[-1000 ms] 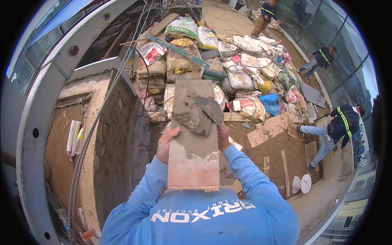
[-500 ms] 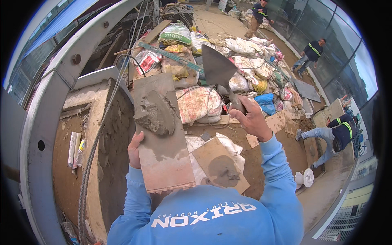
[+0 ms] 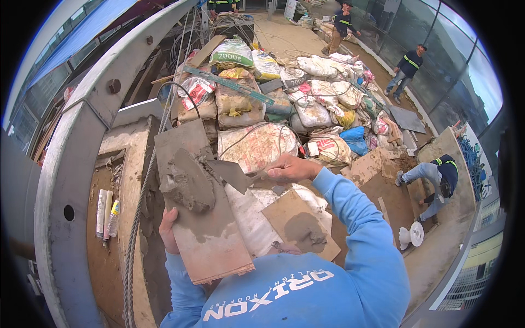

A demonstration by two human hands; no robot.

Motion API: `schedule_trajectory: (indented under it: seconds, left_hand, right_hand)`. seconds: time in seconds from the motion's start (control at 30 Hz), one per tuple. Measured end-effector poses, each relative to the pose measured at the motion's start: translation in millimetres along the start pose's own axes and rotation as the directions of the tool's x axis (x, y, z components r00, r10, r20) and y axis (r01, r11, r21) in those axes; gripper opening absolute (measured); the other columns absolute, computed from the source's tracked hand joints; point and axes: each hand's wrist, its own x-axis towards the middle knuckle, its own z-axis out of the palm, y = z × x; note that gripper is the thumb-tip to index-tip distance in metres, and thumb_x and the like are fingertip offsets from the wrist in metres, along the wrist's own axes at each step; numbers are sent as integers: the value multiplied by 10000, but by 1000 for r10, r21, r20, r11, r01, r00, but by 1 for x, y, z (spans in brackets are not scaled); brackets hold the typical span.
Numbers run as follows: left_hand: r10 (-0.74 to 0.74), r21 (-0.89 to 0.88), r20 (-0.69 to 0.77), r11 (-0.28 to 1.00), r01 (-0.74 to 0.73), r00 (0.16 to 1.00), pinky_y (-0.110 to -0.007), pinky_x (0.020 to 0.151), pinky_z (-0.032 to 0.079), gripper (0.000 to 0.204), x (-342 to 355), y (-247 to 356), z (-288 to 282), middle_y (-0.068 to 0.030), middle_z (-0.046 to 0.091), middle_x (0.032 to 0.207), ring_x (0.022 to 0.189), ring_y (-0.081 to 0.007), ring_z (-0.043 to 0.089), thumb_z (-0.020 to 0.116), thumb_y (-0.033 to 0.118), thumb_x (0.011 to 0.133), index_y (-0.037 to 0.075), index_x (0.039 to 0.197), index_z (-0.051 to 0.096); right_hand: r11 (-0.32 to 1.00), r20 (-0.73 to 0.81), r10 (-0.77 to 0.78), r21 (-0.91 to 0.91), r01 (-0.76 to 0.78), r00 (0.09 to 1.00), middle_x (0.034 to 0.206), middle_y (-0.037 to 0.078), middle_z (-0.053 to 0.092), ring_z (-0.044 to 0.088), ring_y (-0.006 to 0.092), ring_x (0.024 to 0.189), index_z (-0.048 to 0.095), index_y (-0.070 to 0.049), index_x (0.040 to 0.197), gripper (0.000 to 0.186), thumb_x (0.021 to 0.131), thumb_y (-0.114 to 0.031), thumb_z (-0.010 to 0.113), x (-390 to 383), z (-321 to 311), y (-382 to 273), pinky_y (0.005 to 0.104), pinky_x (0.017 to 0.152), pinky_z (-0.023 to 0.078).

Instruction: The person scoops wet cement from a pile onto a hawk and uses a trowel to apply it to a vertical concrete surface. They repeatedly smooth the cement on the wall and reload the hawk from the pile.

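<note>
My left hand (image 3: 169, 230) is closed on the left edge of a flat rectangular board (image 3: 219, 249), which tilts in front of my chest. A thick heap of wet grey mortar (image 3: 188, 183) covers its upper half. My right hand (image 3: 295, 167) grips the handle of a pointing trowel (image 3: 231, 173). The trowel's blade lies at the right side of the heap, its tip touching or very near the mortar. Below my right arm, a square board (image 3: 322, 243) with a smaller patch of grey mortar (image 3: 304, 229) rests on white sacking (image 3: 246, 214).
Filled sacks (image 3: 257, 145) are piled ahead. A steel beam (image 3: 60, 180) and wire rope (image 3: 133, 240) run along my left, beside tubes (image 3: 102, 210) on a ledge. A co-worker (image 3: 440, 177) bends at right near a white spool (image 3: 412, 236); other people stand farther back.
My right hand has lowered the trowel from above the sacks to the mortar's right side. The board in my left hand has shifted left and slightly down. Another person shows at the top.
</note>
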Motion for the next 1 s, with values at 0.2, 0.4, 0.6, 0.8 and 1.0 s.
schedule_trajectory:
  seconds: [0.2, 0.4, 0.6, 0.8, 1.0]
  left_hand:
    - [103, 96, -7, 990, -102, 995, -455, 1056, 475, 607, 6, 9, -2, -212, 516, 1378, 1226, -335, 575, 569, 113, 888, -38, 1437, 357]
    - [233, 83, -66, 970, -228, 970, -470, 1023, 509, 635, 27, -4, 0, -222, 516, 1364, 1204, -344, 588, 586, 70, 868, -37, 1441, 336]
    - [373, 117, -98, 925, -362, 923, -487, 1007, 521, 631, 60, -10, 25, -231, 512, 1357, 1189, -352, 597, 567, 42, 840, -38, 1425, 346]
    - [461, 267, -100, 866, -423, 882, -469, 987, 534, 648, 89, -20, 44, -237, 541, 1313, 1164, -345, 610, 589, 57, 817, -51, 1411, 354]
    - [447, 431, -125, 829, -357, 886, -405, 969, 527, 661, 94, -34, 43, -199, 578, 1287, 1140, -285, 621, 635, 73, 781, -69, 1387, 411]
  right_hand:
    - [911, -373, 136, -316, -263, 918, 895, 178, 670, 628, 266, 834, 650, 10, 1217, 382, 974, -265, 542, -11, -27, 24, 375, 803, 492]
    - [750, -357, -421, -654, 98, 834, 1016, 173, 621, 639, 345, 888, 608, -17, 1260, 433, 839, -90, 681, -10, -38, -50, 391, 767, 508]
    - [658, -217, -487, -728, 191, 846, 1018, 121, 635, 665, 312, 784, 642, -94, 1246, 495, 767, -51, 756, 8, -57, -41, 403, 667, 543]
    - [591, -117, -603, -730, 343, 789, 1028, 105, 639, 664, 304, 778, 649, -119, 1232, 443, 799, -107, 744, 71, -79, -5, 407, 632, 527]
    - [584, -37, -667, -646, 491, 744, 1038, 129, 660, 673, 314, 820, 634, -95, 1254, 457, 812, -72, 749, 143, -94, 19, 401, 694, 534]
